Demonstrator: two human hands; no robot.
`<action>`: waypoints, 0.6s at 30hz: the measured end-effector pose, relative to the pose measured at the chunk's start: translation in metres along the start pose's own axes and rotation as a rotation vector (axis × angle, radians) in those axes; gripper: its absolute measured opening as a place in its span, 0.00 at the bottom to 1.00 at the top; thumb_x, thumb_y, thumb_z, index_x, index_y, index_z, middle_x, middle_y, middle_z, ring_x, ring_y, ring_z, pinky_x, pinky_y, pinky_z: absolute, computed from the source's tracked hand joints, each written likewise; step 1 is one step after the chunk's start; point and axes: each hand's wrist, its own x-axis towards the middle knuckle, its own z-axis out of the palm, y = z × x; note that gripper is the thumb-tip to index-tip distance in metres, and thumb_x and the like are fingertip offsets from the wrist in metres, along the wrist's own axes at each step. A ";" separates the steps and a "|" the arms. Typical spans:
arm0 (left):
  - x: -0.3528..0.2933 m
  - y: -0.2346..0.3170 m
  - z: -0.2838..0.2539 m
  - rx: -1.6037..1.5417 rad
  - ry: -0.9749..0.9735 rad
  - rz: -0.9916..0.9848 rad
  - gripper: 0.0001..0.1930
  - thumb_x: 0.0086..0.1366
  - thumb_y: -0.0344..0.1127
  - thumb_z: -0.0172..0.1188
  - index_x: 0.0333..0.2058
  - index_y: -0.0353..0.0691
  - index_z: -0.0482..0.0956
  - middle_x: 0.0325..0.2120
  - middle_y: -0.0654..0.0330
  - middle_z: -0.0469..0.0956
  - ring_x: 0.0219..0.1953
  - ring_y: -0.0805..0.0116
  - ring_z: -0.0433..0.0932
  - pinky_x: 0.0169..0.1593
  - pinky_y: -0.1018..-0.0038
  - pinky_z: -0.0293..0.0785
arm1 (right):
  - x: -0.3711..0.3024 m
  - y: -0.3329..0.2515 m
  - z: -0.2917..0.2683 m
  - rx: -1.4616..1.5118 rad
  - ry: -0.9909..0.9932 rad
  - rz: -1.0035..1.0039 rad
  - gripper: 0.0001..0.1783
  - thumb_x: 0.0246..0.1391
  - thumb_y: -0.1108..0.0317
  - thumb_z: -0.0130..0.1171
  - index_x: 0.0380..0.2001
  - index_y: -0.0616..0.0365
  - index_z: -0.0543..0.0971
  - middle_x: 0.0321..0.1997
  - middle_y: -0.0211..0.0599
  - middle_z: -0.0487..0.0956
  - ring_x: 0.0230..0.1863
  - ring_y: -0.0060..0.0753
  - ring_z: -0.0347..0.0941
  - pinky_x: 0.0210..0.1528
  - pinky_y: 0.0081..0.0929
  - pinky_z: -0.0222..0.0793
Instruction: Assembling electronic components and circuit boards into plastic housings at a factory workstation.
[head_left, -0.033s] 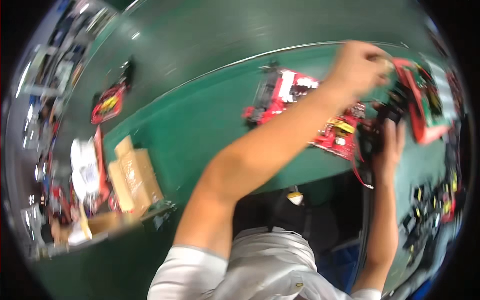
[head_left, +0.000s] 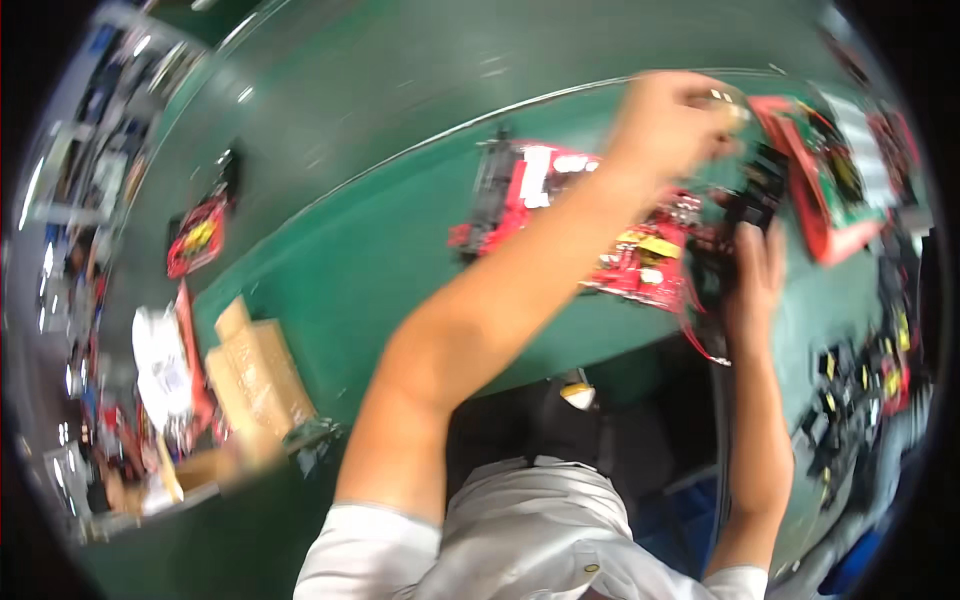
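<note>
A red assembly [head_left: 650,275] with a black end section [head_left: 490,190], a yellow label and a thin red wire lies on the green table [head_left: 330,270]. It looks like a model car chassis. My left arm crosses over its middle and hides part of it. Beyond the assembly's right end, my left hand [head_left: 665,125] is raised and closed on a small roundish object [head_left: 732,108], pale and metallic, too blurred to name. My right hand [head_left: 755,290] is at the right end of the assembly, fingers against a black part [head_left: 760,190]; whether it grips that part cannot be told.
On the right stands a red open bin [head_left: 825,230] with green boards and wires. Several black parts [head_left: 840,400] lie below it. A brown cardboard box [head_left: 260,370] and a white package [head_left: 165,365] sit at lower left. Another red-and-black assembly [head_left: 200,235] lies at far left.
The whole view has shifted, so the assembly and both hands appear slightly further left. Both hands keep nearly the same places relative to the assembly.
</note>
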 end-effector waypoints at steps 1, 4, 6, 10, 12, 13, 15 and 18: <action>0.001 0.003 0.002 -0.037 -0.017 -0.052 0.14 0.61 0.30 0.66 0.45 0.30 0.79 0.33 0.60 0.80 0.34 0.72 0.80 0.33 0.80 0.76 | 0.002 0.003 -0.002 0.059 -0.013 -0.068 0.21 0.67 0.64 0.49 0.58 0.64 0.67 0.52 0.41 0.77 0.40 0.27 0.77 0.46 0.27 0.75; -0.003 0.014 0.004 0.212 0.010 -0.104 0.15 0.60 0.33 0.67 0.43 0.31 0.80 0.31 0.61 0.80 0.31 0.75 0.78 0.28 0.82 0.67 | 0.001 0.003 -0.002 0.065 -0.050 -0.123 0.21 0.65 0.67 0.50 0.59 0.63 0.65 0.47 0.38 0.76 0.40 0.25 0.76 0.46 0.25 0.73; -0.004 0.017 0.007 0.419 -0.039 -0.074 0.14 0.61 0.35 0.66 0.43 0.34 0.83 0.28 0.66 0.78 0.27 0.79 0.70 0.28 0.81 0.63 | 0.003 0.000 -0.005 0.114 -0.118 -0.100 0.26 0.66 0.66 0.50 0.63 0.63 0.62 0.42 0.33 0.76 0.39 0.23 0.74 0.45 0.23 0.72; 0.001 0.018 -0.002 0.639 -0.179 -0.172 0.13 0.61 0.34 0.65 0.41 0.34 0.84 0.25 0.68 0.76 0.26 0.80 0.67 0.29 0.81 0.60 | 0.006 -0.006 -0.016 0.269 -0.150 -0.032 0.30 0.66 0.64 0.50 0.68 0.61 0.58 0.46 0.33 0.77 0.36 0.20 0.74 0.40 0.21 0.72; 0.000 0.019 -0.004 0.727 -0.207 -0.159 0.12 0.61 0.33 0.65 0.41 0.34 0.85 0.26 0.67 0.78 0.28 0.79 0.70 0.32 0.80 0.64 | 0.007 -0.002 -0.016 0.277 -0.164 -0.035 0.31 0.66 0.63 0.50 0.69 0.59 0.57 0.46 0.32 0.77 0.36 0.19 0.73 0.39 0.19 0.72; 0.001 0.016 -0.007 0.760 -0.214 -0.159 0.11 0.61 0.33 0.65 0.40 0.33 0.84 0.27 0.67 0.78 0.29 0.79 0.71 0.33 0.79 0.65 | 0.007 -0.001 -0.015 0.292 -0.168 -0.034 0.32 0.66 0.63 0.50 0.69 0.58 0.57 0.46 0.32 0.77 0.35 0.18 0.73 0.39 0.19 0.72; 0.001 0.014 -0.005 0.852 -0.220 -0.171 0.11 0.61 0.31 0.64 0.41 0.32 0.84 0.27 0.66 0.78 0.30 0.78 0.72 0.36 0.80 0.68 | 0.007 -0.001 -0.017 0.338 -0.186 -0.041 0.32 0.66 0.63 0.51 0.70 0.57 0.57 0.46 0.31 0.76 0.34 0.17 0.72 0.37 0.17 0.71; -0.002 0.016 -0.002 0.800 -0.228 -0.174 0.11 0.60 0.30 0.65 0.41 0.31 0.83 0.28 0.66 0.79 0.30 0.79 0.71 0.38 0.80 0.68 | 0.008 0.000 -0.016 0.326 -0.198 -0.050 0.31 0.66 0.62 0.50 0.69 0.58 0.58 0.44 0.29 0.74 0.34 0.17 0.72 0.36 0.17 0.71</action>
